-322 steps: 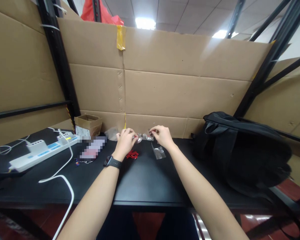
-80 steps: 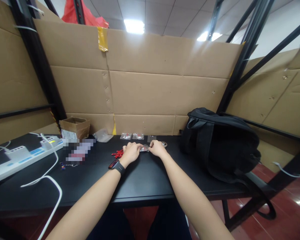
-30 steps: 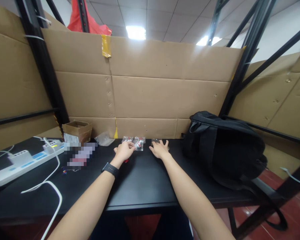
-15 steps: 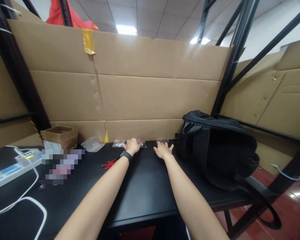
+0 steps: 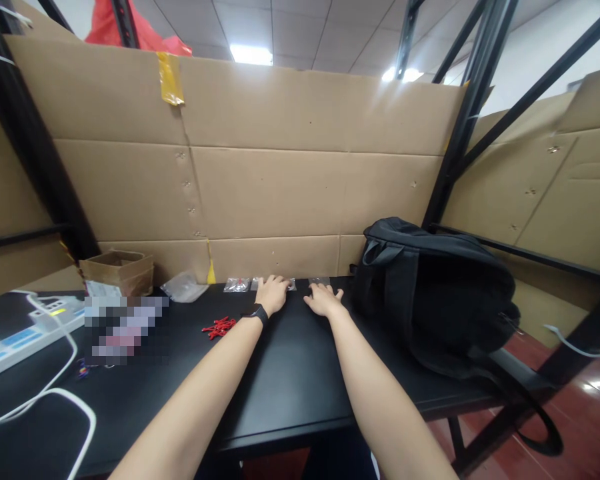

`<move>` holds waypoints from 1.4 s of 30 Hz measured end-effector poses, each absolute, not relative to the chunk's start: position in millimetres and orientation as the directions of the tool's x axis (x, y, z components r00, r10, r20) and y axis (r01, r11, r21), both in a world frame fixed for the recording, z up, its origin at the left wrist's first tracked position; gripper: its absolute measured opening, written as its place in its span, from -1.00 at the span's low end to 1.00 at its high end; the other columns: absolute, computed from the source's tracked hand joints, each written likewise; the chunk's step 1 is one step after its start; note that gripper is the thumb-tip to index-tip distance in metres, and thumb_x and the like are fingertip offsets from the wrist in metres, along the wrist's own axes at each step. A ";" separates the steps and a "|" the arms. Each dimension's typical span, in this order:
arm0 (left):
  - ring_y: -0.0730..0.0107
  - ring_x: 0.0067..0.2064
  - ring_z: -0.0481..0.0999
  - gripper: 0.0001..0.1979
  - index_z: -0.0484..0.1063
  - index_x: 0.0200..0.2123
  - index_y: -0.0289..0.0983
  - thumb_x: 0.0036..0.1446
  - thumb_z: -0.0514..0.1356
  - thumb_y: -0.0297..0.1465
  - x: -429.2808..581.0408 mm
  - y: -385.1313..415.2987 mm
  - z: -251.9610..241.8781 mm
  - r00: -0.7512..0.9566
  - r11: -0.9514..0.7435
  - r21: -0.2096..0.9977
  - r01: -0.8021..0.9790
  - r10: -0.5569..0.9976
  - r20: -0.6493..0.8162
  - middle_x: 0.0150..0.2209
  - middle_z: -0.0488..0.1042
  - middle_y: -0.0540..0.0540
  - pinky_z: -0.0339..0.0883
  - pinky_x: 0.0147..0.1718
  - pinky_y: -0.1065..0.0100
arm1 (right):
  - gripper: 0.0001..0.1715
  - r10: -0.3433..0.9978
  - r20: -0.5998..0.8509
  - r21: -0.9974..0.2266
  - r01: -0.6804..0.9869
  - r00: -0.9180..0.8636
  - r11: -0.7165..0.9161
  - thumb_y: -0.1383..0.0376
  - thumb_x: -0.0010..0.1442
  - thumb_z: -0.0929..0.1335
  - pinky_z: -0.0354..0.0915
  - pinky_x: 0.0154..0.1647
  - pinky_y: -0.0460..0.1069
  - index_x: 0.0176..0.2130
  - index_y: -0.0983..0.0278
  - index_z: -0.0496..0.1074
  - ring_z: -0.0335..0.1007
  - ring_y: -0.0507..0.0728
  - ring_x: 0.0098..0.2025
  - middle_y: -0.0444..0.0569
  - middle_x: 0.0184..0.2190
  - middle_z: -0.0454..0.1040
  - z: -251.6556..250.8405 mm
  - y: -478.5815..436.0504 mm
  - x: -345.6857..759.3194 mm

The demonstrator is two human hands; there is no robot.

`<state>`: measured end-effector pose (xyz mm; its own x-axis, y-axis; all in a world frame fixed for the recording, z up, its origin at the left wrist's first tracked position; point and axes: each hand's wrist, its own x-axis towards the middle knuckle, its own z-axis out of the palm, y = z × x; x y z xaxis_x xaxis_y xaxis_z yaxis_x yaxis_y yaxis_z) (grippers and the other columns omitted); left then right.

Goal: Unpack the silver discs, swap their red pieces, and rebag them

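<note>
Along the back of the black table (image 5: 280,373) lie small clear plastic bags (image 5: 237,285) with bits of red inside. My left hand (image 5: 273,293), with a dark band at the wrist, rests over the bags at the middle, its fingers spread and partly covering them. To the right, my right hand (image 5: 324,299) lies with fingers apart at the front edge of another clear bag (image 5: 319,281). Several small red pieces (image 5: 219,327) sit in a loose pile left of my left forearm.
A black backpack (image 5: 445,300) stands on the right. At the left are an open cardboard box (image 5: 123,272), a crumpled clear bag (image 5: 184,287), a white power strip (image 5: 30,337) and white cables. A cardboard wall (image 5: 270,193) closes the back.
My left hand has shifted slightly to the right over the bags, showing more of the leftmost ones. My right hand has hardly moved. The view has tilted slightly.
</note>
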<state>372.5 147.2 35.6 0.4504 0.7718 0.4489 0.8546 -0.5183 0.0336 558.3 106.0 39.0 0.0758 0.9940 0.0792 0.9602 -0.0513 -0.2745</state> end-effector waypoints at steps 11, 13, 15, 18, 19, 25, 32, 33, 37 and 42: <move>-0.01 0.24 0.16 -0.46 0.28 0.22 0.07 0.21 0.03 -0.47 355.1 142.3 52.1 0.390 -0.485 0.083 0.871 0.784 0.483 0.36 0.13 -0.04 0.13 0.07 -0.07 | -0.67 0.827 0.450 -0.417 0.898 0.337 -0.140 0.25 0.24 0.27 0.03 0.13 0.27 -0.03 0.12 0.49 0.09 0.31 0.18 0.11 0.08 0.32 56.0 92.0 559.2; -0.01 0.24 0.17 -0.45 0.31 0.18 0.05 0.16 0.07 -0.50 336.6 142.1 67.2 0.324 -0.439 0.137 0.888 0.808 0.493 0.33 0.18 -0.06 0.14 0.08 -0.05 | -0.63 0.876 0.341 -0.416 0.890 0.340 -0.184 0.24 0.25 0.26 0.03 0.14 0.30 0.00 0.13 0.49 0.08 0.35 0.18 0.12 0.10 0.34 53.2 92.2 560.2; 0.03 0.21 0.23 -0.50 0.37 0.12 0.03 0.15 0.07 -0.51 312.0 140.7 81.2 0.268 -0.401 0.184 0.897 0.827 0.494 0.27 0.26 -0.08 0.16 0.08 -0.01 | -0.56 0.903 0.286 -0.406 0.894 0.321 -0.189 0.25 0.29 0.21 0.04 0.14 0.31 0.10 0.17 0.44 0.11 0.36 0.17 0.15 0.12 0.35 52.3 92.8 560.5; 0.07 0.18 0.31 -0.59 0.44 0.04 -0.02 0.16 0.07 -0.47 266.3 134.2 92.2 0.186 -0.347 0.243 0.906 0.841 0.508 0.18 0.37 -0.10 0.18 0.09 0.05 | -0.46 0.877 0.360 -0.412 0.897 0.320 -0.158 0.27 0.32 0.13 0.06 0.12 0.27 0.23 0.23 0.31 0.13 0.34 0.17 0.16 0.20 0.32 58.8 91.5 557.2; 0.09 0.17 0.34 -0.63 0.46 0.01 -0.04 0.17 0.08 -0.44 249.8 130.9 92.2 0.164 -0.339 0.268 0.902 0.842 0.513 0.14 0.41 -0.10 0.20 0.09 0.08 | -0.44 0.861 0.405 -0.410 0.903 0.308 -0.130 0.28 0.33 0.12 0.06 0.13 0.25 0.26 0.24 0.27 0.13 0.34 0.18 0.15 0.23 0.29 62.6 90.0 554.8; 0.25 -0.15 0.56 -0.73 0.58 -0.19 -0.17 0.16 0.15 -0.22 177.0 105.4 72.9 0.286 -0.424 0.429 0.798 0.892 0.351 -0.21 0.62 -0.05 0.35 -0.09 0.33 | -0.42 0.834 0.543 -0.355 0.926 0.094 0.126 0.25 0.31 0.17 0.04 0.15 0.15 0.29 0.19 0.24 0.11 0.30 0.23 0.05 0.28 0.27 78.2 73.1 526.2; 0.26 -0.13 0.55 -0.74 0.63 -0.34 -0.16 0.01 0.29 -0.13 196.8 82.6 75.2 0.562 -0.607 0.454 0.653 0.789 0.247 -0.20 0.60 -0.08 0.33 -0.05 0.35 | -0.47 0.931 0.279 -0.234 0.924 -0.235 0.303 0.11 0.23 0.31 0.12 0.10 0.19 0.16 0.16 0.39 0.27 0.32 0.13 0.08 0.13 0.43 61.2 60.2 494.5; 0.27 -0.15 0.55 -0.75 0.63 -0.38 -0.16 0.00 0.30 -0.12 200.1 81.2 76.1 0.578 -0.617 0.450 0.646 0.780 0.240 -0.22 0.59 -0.08 0.34 -0.08 0.36 | -0.51 0.927 0.272 -0.226 0.919 -0.258 0.322 0.10 0.23 0.32 0.14 0.07 0.16 0.11 0.18 0.45 0.30 0.31 0.09 0.09 0.07 0.46 59.5 59.9 493.2; 0.27 -0.19 0.53 -0.73 0.62 -0.46 -0.14 -0.06 0.33 -0.07 202.5 79.5 76.6 0.544 -0.577 0.439 0.688 0.811 0.214 -0.25 0.58 -0.07 0.32 -0.12 0.35 | -0.69 0.892 0.275 -0.344 0.830 -0.358 0.439 0.12 0.24 0.31 0.23 -0.11 0.00 -0.17 0.21 0.56 0.40 0.14 -0.19 -0.02 -0.24 0.50 62.0 63.0 498.6; 0.08 -0.10 0.47 -0.62 0.55 -0.63 -0.15 -0.15 0.34 0.04 206.9 77.7 76.1 0.406 -0.453 0.307 0.837 0.890 0.207 -0.37 0.58 -0.10 0.22 -0.01 0.19 | -0.65 0.907 0.384 -0.479 0.802 -0.174 0.357 0.27 0.17 0.32 0.27 -0.11 -0.03 -0.03 0.23 0.46 0.37 0.09 -0.20 -0.02 -0.13 0.44 67.4 74.9 528.7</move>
